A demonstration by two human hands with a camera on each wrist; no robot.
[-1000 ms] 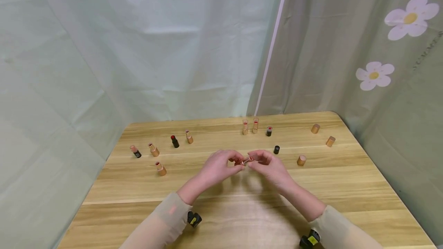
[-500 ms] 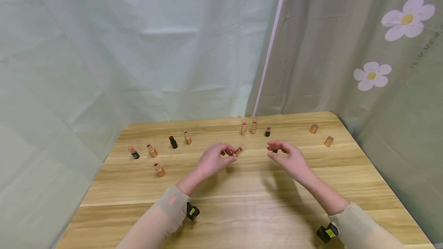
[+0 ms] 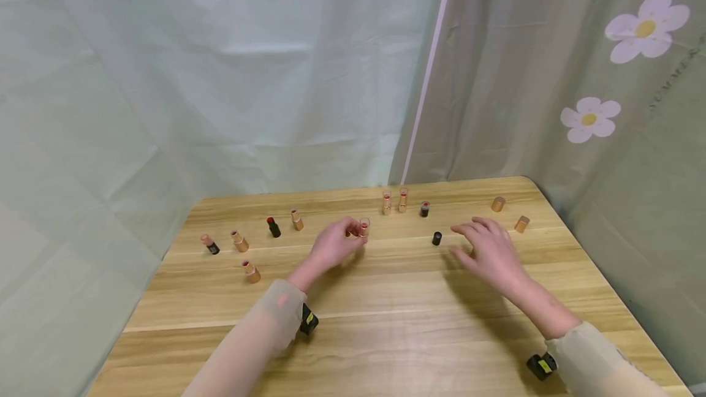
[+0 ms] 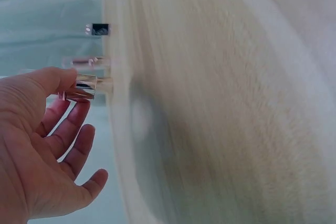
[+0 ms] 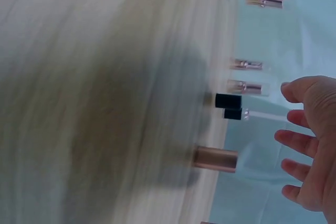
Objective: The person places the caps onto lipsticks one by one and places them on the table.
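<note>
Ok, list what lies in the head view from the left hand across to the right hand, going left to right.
Left hand → lipstick in its fingers → first upright clear-topped lipstick → second upright clear-topped lipstick → dark-based lipstick → small black cylinder → right hand.

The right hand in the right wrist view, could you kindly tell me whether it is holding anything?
No, the right hand has its fingers spread apart with nothing showing between them.
</note>
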